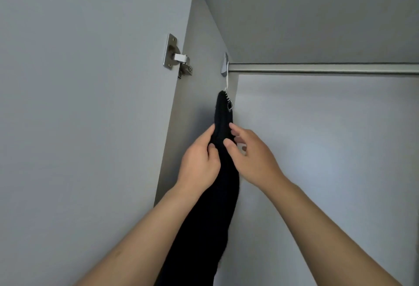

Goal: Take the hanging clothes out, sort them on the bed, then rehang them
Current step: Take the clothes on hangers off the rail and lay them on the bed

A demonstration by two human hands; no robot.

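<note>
Open wardrobe door [90, 104] with its hinge [178, 59] at left; beside it the left hand [200, 161] pinches the left edge of a black garment [223, 172], thumb and fingers curled onto the cloth. The garment hangs on a white hanger [227, 83] at the far left end of the rail [317, 68], against the side wall; the right hand [251, 156] pinches its right edge with thumb and forefinger. Rest of rail bare, bed out of view: likely either last piece to take out or first rehung, cannot tell which.

body: two bare forearms | hands [226, 156]: no rings, no watch, no sleeves showing
</note>
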